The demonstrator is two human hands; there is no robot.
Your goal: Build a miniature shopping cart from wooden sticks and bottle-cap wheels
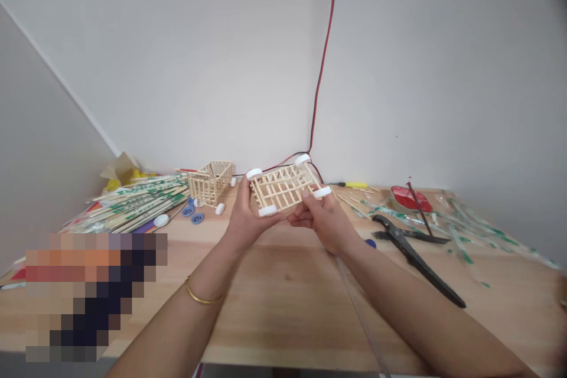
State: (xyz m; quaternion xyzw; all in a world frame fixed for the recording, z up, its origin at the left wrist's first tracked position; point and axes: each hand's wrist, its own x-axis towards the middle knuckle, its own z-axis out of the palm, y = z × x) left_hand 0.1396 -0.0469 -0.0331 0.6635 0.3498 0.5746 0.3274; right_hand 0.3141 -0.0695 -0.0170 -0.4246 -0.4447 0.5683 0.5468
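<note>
Between both hands, above the table, is a small cart [286,188] built of thin wooden sticks. It is tilted so that its slatted underside and white bottle-cap wheels [267,211] face me. My left hand [248,212] grips the cart's left end, thumb along the lower edge. My right hand [321,215] pinches it at the lower right, close to another white wheel [322,192]. Behind and to the left stands a second stick cart [210,184], upright on the table, with a handle and white wheels.
Wrapped chopsticks [146,201] are heaped at the left, near blue caps [197,218]. To the right lie black pliers [419,263], a red-filled dish [411,198], torn plastic wrappers [465,242] and a yellow-handled tool [354,185]. A red-black cable [325,65] runs down the wall.
</note>
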